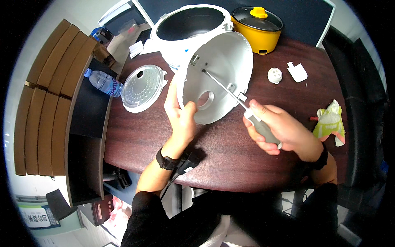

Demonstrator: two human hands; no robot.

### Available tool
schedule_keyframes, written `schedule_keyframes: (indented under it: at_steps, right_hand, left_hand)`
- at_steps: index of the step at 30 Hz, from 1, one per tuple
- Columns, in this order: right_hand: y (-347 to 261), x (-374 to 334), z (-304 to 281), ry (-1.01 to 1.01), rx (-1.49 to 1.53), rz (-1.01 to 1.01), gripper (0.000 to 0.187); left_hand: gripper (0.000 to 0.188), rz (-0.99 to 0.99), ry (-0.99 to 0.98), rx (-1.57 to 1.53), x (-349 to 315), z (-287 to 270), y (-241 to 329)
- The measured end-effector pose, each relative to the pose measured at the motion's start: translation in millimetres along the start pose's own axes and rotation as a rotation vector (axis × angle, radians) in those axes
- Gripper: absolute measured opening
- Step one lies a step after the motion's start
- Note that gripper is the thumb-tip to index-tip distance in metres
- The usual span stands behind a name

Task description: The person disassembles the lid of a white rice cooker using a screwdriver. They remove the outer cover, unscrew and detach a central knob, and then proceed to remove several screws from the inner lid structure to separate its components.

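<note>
My left hand (181, 119) grips the lower left rim of a white plastic lid shell (234, 57), tilted so its hollow inside faces me. A round hole shows low in the shell. My right hand (279, 129) is closed around the grey and white handle of a screwdriver (226, 89). Its shaft reaches into the shell, and the tip is at a small dark spot on the inner wall; whether a screw sits there I cannot tell. Behind the shell stands a white rice cooker body (164, 41) with a dark inside. A round perforated inner lid (144, 88) lies to the left.
A yellow electric pot (257, 35) with a glass lid stands at the back. On the right lie a round white cap (275, 75), a white plastic piece (297, 72) and a yellow-green cloth (330, 123). A water bottle (103, 82) is at left; a black plug (188, 162) lies near the front edge.
</note>
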State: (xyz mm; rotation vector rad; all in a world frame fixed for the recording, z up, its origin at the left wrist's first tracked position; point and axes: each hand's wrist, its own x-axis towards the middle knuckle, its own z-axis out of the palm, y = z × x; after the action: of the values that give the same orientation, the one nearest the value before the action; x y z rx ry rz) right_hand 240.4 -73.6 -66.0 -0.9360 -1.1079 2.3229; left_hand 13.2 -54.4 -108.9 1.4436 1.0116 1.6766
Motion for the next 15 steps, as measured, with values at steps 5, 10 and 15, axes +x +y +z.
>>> schedule_keyframes:
  at_steps: [5,10,15]
  right_hand:
    - [-8.5,-2.9,-4.2,0.208,-0.532,-0.152,0.04]
    - [-17.3,-10.2,1.3,0.526,-1.203,-0.401,0.027]
    - [-14.8,-7.5,-1.0,0.406,-0.923,-0.298,0.032]
  left_hand:
    - [0.069,0.023,-0.023,0.047,0.4,0.8,0.5]
    - [0.069,-0.015,-0.051,-0.008,-2.9,3.2,9.5]
    - [0.067,-0.024,-0.029,-0.027,1.0,6.3,5.7]
